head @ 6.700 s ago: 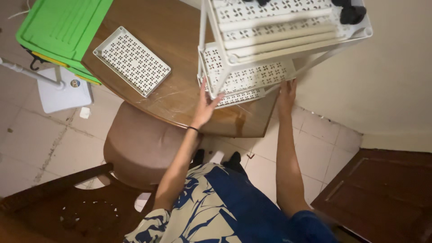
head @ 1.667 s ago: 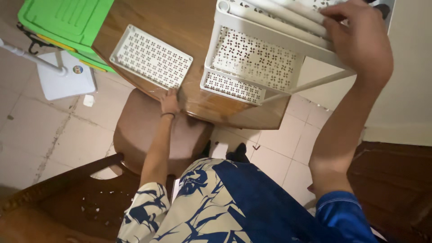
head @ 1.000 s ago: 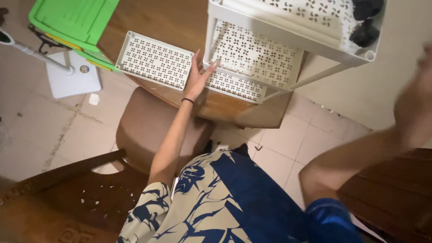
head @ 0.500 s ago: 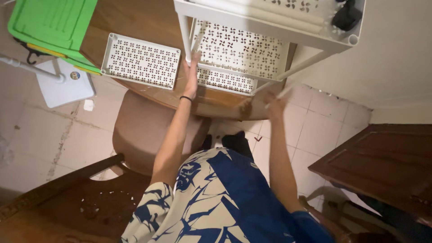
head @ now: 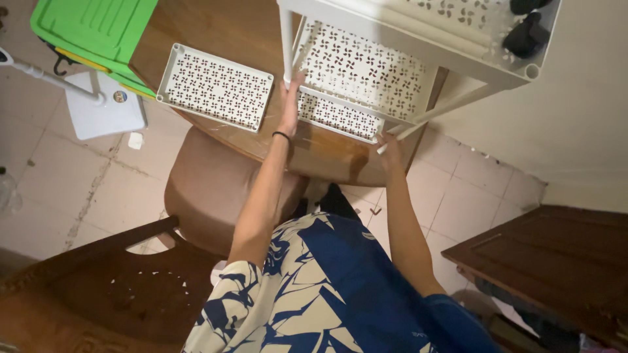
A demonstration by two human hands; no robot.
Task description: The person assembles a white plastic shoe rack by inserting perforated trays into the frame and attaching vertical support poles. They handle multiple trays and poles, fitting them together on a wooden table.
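Note:
A white plastic rack (head: 366,68) with perforated shelves stands on a round wooden table (head: 222,29). My left hand (head: 290,104) lies flat, fingers together, against the rack's front-left post and the edge of its middle shelf. My right hand (head: 390,145) grips a thin white tube (head: 418,121) that slants up toward the rack's top shelf. A loose white perforated shelf tray (head: 216,86) lies on the table left of the rack. Black caster wheels (head: 526,29) sit on the top shelf at the right.
A green plastic box (head: 91,29) rests at the table's left edge. A brown round stool (head: 209,196) stands under the table, a dark wooden chair (head: 98,287) at lower left, a white stand base (head: 104,111) on the tiled floor and dark wooden furniture (head: 562,261) at lower right.
Over the last second my right hand came down from the right and took hold of the slanted white tube. My left hand stayed pressed on the rack's front-left post.

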